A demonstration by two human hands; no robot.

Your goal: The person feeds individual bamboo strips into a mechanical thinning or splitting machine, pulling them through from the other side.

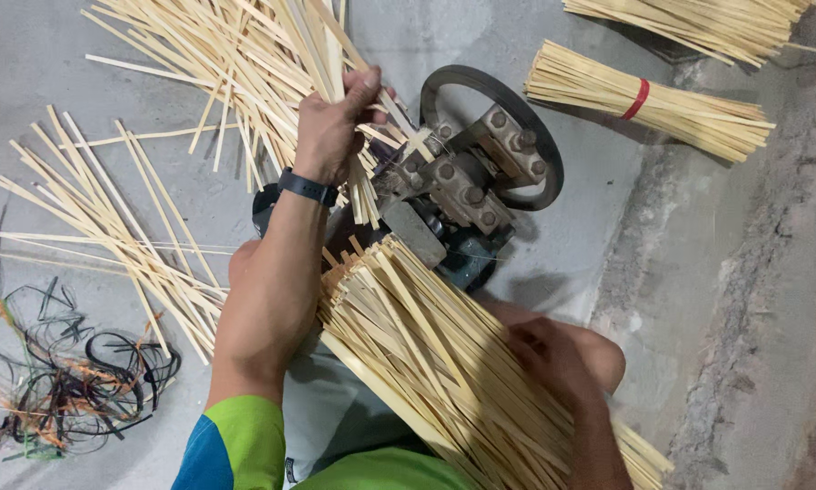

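Observation:
My left hand (333, 122), with a dark band on its wrist, grips a few pale bamboo strips (331, 54) coming out of the far side of a small grey metal machine (453, 186) with a black wheel. My right hand (553, 358) rests on a thick bundle of bamboo strips (426, 363) lying across my lap, its end pointing toward the machine. The right fingers curl over the bundle's near part.
Loose bamboo strips (108, 218) are scattered on the concrete floor at left. A tangle of black and orange bands (63, 372) lies at lower left. A bundle tied with a red band (648, 100) lies at upper right, another bundle (698, 23) beyond it.

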